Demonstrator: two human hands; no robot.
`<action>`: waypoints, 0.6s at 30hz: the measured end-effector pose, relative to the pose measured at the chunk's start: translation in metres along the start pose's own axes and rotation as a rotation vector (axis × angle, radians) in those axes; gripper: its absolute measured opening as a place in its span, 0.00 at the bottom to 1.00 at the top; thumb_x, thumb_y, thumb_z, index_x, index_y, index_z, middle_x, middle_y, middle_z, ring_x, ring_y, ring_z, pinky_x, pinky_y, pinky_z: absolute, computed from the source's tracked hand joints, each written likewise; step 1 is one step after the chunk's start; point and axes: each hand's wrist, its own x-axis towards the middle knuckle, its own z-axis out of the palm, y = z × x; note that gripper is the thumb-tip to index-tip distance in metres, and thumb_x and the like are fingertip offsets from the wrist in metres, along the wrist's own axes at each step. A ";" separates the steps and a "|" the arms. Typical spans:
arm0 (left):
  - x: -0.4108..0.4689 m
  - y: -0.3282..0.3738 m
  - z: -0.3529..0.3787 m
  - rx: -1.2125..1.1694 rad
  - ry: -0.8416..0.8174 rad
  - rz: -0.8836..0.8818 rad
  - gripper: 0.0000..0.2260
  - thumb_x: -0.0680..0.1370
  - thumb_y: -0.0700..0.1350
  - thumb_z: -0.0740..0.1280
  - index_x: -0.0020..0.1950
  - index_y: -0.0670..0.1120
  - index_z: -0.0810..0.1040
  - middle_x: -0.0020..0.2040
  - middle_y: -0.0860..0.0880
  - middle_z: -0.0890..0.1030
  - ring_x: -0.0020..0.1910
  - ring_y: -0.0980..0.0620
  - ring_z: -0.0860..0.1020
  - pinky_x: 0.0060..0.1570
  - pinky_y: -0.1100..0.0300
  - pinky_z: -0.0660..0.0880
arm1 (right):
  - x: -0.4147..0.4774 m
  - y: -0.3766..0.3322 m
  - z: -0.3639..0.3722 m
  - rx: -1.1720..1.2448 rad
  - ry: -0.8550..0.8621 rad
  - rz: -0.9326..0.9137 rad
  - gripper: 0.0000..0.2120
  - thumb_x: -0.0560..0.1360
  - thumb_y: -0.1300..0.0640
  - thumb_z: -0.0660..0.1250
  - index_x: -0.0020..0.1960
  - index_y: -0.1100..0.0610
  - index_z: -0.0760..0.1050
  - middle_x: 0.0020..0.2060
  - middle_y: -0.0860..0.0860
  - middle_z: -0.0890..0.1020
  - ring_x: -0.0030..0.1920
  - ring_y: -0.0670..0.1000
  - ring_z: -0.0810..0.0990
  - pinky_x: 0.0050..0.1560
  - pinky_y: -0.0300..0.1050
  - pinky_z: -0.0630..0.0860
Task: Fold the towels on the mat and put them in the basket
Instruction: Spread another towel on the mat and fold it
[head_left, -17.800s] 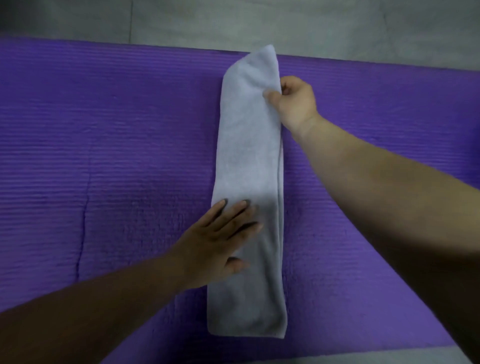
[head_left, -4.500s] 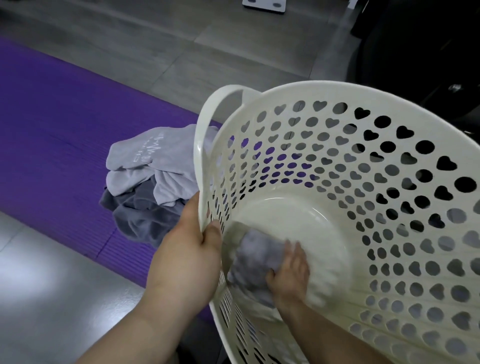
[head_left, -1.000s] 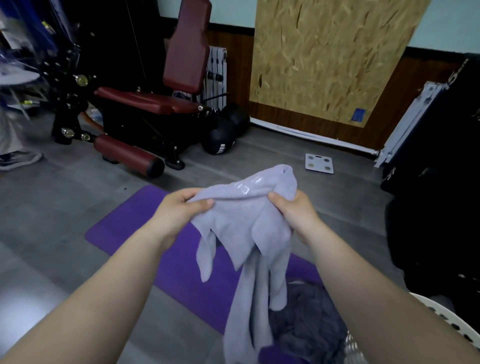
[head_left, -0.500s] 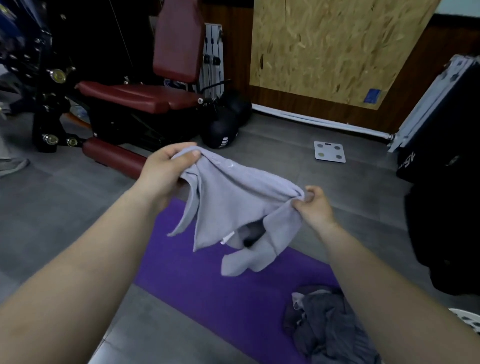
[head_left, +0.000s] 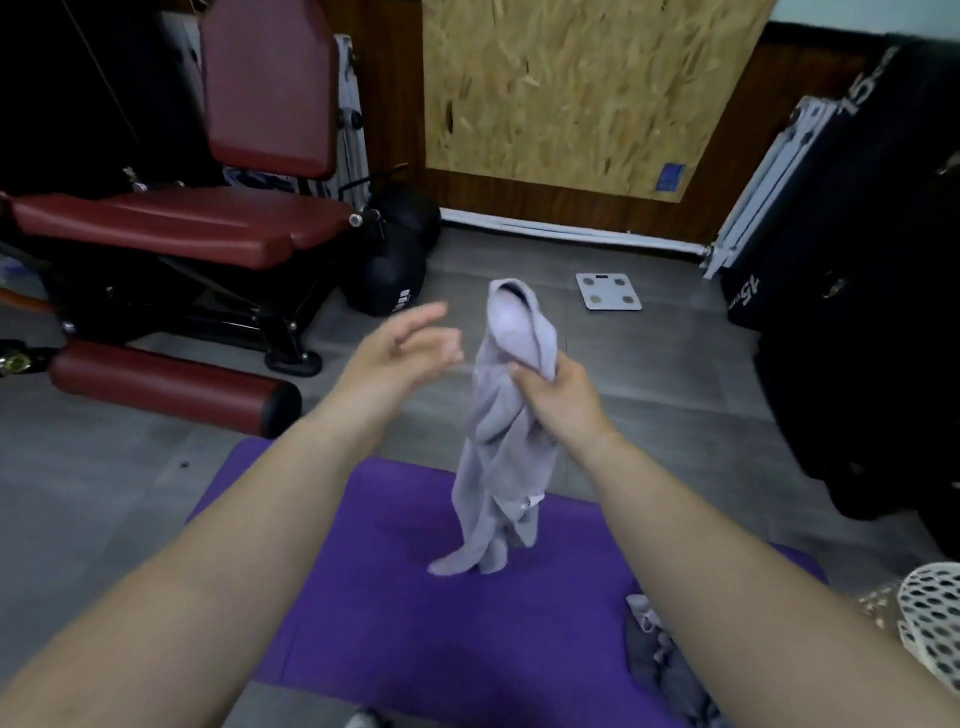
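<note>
Right hand grips a bunched towel above the mat; left hand hangs free, fingers spread. Unfolding step; next, find corners.

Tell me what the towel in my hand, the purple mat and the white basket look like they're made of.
The towel: soft matte cloth, perhaps terry or microfibre; it hangs limp in folds from the right hand. The mat: probably foam or rubber, matte; flat, thin-edged, no shine. The basket: likely moulded plastic, off-white; its wall is punched with regular holes.
</note>
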 end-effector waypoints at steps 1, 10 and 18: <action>0.002 -0.009 -0.019 0.061 -0.013 -0.023 0.16 0.76 0.35 0.62 0.61 0.49 0.68 0.48 0.54 0.76 0.43 0.61 0.77 0.43 0.76 0.72 | 0.003 -0.008 0.009 0.058 0.007 0.042 0.10 0.77 0.59 0.62 0.56 0.60 0.75 0.47 0.53 0.79 0.49 0.50 0.76 0.47 0.40 0.70; 0.024 -0.077 -0.038 0.537 -0.275 -0.087 0.08 0.73 0.34 0.68 0.49 0.43 0.74 0.45 0.52 0.76 0.42 0.60 0.73 0.35 0.78 0.67 | 0.005 -0.044 0.047 0.470 0.094 0.157 0.07 0.78 0.56 0.59 0.51 0.58 0.74 0.45 0.52 0.80 0.49 0.51 0.80 0.52 0.44 0.76; 0.019 -0.126 -0.102 0.752 -0.237 -0.218 0.09 0.78 0.41 0.62 0.46 0.41 0.81 0.48 0.41 0.81 0.46 0.48 0.76 0.42 0.64 0.67 | -0.013 -0.033 0.015 0.545 0.394 0.178 0.07 0.79 0.56 0.59 0.46 0.57 0.72 0.41 0.49 0.80 0.41 0.45 0.79 0.38 0.36 0.78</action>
